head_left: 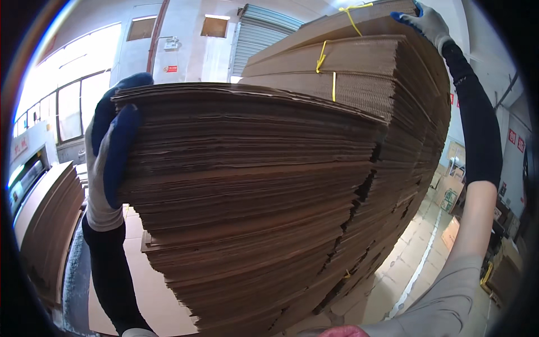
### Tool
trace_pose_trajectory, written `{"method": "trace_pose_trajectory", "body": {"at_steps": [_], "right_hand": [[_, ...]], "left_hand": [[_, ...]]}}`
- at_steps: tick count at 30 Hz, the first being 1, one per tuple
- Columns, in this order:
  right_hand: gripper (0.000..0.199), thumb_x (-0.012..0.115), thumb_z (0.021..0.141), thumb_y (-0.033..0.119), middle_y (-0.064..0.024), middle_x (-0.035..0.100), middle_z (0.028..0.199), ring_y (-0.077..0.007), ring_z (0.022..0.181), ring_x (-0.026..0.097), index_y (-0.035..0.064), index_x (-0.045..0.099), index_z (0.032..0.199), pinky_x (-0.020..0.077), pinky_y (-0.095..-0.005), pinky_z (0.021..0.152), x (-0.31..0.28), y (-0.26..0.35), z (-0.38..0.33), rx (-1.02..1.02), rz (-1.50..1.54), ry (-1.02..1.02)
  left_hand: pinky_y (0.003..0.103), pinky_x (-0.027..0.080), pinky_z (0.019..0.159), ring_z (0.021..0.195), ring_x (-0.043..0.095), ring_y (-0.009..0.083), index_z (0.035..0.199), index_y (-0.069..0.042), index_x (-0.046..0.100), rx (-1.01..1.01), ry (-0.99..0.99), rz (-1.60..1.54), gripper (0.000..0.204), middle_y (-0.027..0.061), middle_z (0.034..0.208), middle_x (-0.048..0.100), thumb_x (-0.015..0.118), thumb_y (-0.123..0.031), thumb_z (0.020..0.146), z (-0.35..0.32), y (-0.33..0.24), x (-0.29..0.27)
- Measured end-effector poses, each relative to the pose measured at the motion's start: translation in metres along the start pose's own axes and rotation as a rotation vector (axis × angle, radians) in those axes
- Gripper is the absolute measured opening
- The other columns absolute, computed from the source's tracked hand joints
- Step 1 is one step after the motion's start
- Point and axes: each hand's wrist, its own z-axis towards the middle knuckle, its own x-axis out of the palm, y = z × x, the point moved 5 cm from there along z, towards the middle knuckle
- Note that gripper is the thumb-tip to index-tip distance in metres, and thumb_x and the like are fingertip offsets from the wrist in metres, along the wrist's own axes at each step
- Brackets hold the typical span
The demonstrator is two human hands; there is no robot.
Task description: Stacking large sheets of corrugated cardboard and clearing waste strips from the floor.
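Cardboard is piled high right in front of the person, flat sheets on flat sheets, with tied bundles just behind it and yellow ties showing on those. The left hand is clamped on the pile's upper left corner, thumb in front, fingers round behind. The right hand is way up at the far right, on the end of the topmost bundle; can't tell from this angle if it's really gripping or just resting there

Tips for handling it well: no tie can be made out on the front of the near pile, so it's probably safest to treat those sheets as loose. The left hand would do best pressing with the whole palm and not just the fingertips, since the top sheets look a bit splayed and could slide off. Edges down the right side are ragged too, with dark gaps, so a steady push beats a yank

Up top, the right hand would be better off hooked round solid board than pulling on a tie, which might slip or cut in. With arms this far apart, even pressure from both sides probably matters most, elbows a little bent, body close to the pile
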Motion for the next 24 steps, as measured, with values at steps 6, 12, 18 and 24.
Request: {"method": "trace_pose_trajectory", "body": {"at_steps": [6,12,18,24], "right_hand": [[0.062,0.082,0.061,0.055,-0.0165,0.070,0.083,-0.0327,0.078,0.069,0.0063,0.071,0.097,0.0526,-0.0400,0.072,0.004,0.060,0.029,-0.231,-0.223,-0.071],[0.074,0.088,0.057,0.048,-0.0184,0.069,0.088,-0.0320,0.081,0.068,-0.0007,0.063,0.107,0.0519,-0.0421,0.071,0.002,0.068,-0.011,-0.204,0.053,0.016],[0.081,0.080,0.072,0.054,-0.0118,0.070,0.101,-0.0275,0.089,0.068,0.0052,0.056,0.132,0.0529,-0.0362,0.082,0.013,0.011,-0.018,-0.147,-0.247,0.038],[0.076,0.080,0.077,0.046,-0.0098,0.068,0.102,-0.0214,0.086,0.066,0.0011,0.053,0.132,0.0534,-0.0329,0.075,-0.017,0.065,-0.038,-0.559,-0.116,-0.472]], "left_hand": [[0.036,0.045,0.099,0.113,0.058,0.0200,0.132,-0.003,0.055,-0.174,-0.061,0.013,0.048,0.0118,0.123,0.061,0.055,-0.033,0.095,0.008,-0.011,0.005],[0.034,0.043,0.100,0.111,0.057,0.0177,0.130,-0.001,0.056,-0.203,-0.041,-0.011,0.047,0.0103,0.121,0.061,0.055,-0.033,0.095,0.006,-0.014,-0.004],[0.031,0.042,0.100,0.117,0.054,0.0180,0.132,0.001,0.053,-0.202,0.002,-0.036,0.045,0.0120,0.127,0.058,0.054,-0.023,0.094,0.007,-0.004,-0.002],[0.034,0.043,0.104,0.127,0.051,0.0224,0.134,0.002,0.050,-0.130,0.034,-0.194,0.043,0.0158,0.133,0.053,0.056,-0.015,0.095,0.009,-0.006,0.000]]}}
